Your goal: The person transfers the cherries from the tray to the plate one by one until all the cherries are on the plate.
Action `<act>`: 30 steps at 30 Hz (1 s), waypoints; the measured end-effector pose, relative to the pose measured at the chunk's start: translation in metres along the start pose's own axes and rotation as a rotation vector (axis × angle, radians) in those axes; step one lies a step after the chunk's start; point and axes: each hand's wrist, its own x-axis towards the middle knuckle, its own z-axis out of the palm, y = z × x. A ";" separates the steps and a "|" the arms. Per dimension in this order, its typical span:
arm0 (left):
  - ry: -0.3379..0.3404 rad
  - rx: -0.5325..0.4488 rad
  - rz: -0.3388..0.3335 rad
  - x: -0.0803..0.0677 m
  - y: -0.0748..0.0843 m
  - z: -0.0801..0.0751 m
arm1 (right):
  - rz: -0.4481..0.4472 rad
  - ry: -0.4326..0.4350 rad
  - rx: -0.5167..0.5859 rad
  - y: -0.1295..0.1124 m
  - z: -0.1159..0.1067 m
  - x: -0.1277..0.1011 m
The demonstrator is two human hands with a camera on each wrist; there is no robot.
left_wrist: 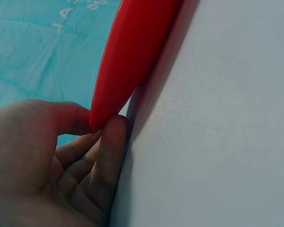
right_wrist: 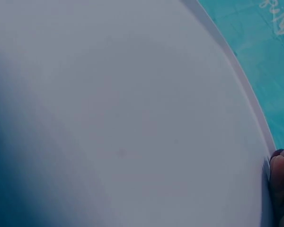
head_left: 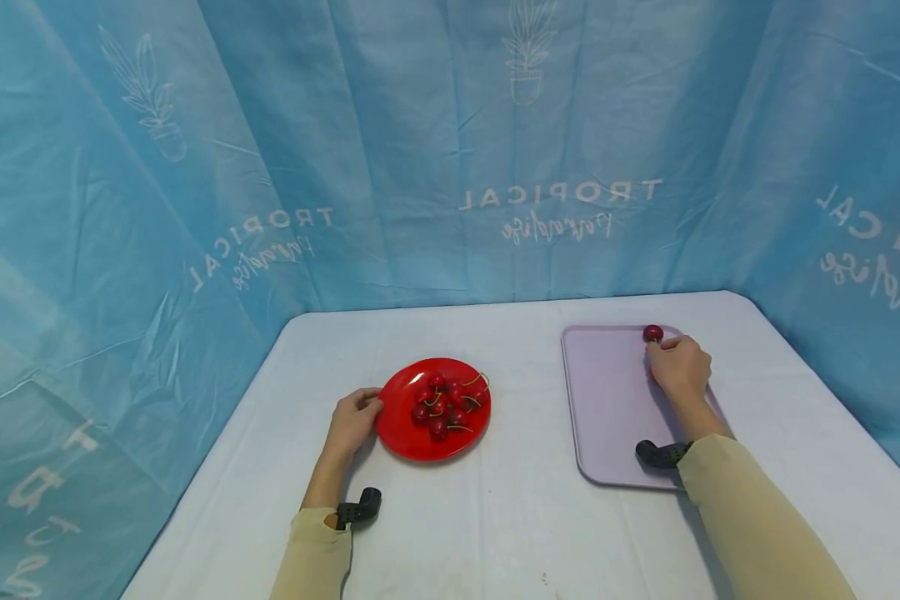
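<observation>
A round red plate (head_left: 393,421) holds several dark red cherries (head_left: 438,429) with green stems. My left hand (head_left: 354,421) pinches the plate's left rim; in the left wrist view the thumb lies over the edge of the plate (left_wrist: 128,56) and a finger under it. Over the far right part of the pale lilac tray (head_left: 607,400), my right hand (head_left: 680,367) has curled fingers at a single cherry (head_left: 652,333), which shows just beyond the fingertips. The fingers seem to pinch it near the stem. In the right wrist view, only fingertips (right_wrist: 279,170) and part of a dark round thing show.
A white cloth covers the table (head_left: 525,517), with the plate left of the tray. Blue printed curtains (head_left: 420,150) hang behind the table and along its sides. Each wrist wears a black camera mount, the right one (head_left: 656,454) above the tray's near edge.
</observation>
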 end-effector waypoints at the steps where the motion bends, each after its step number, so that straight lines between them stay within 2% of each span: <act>1: 0.000 -0.001 0.000 0.000 0.000 0.000 | -0.002 0.003 0.003 0.000 0.000 0.000; 15: 0.008 -0.003 0.002 0.000 0.002 0.001 | -0.035 0.043 0.034 0.001 0.001 -0.001; 23: 0.015 -0.001 -0.002 -0.001 -0.001 0.001 | 0.008 0.041 0.081 -0.001 -0.001 -0.006; 30: 0.016 0.012 0.006 0.000 -0.001 0.001 | 0.095 0.024 0.176 -0.008 0.000 -0.006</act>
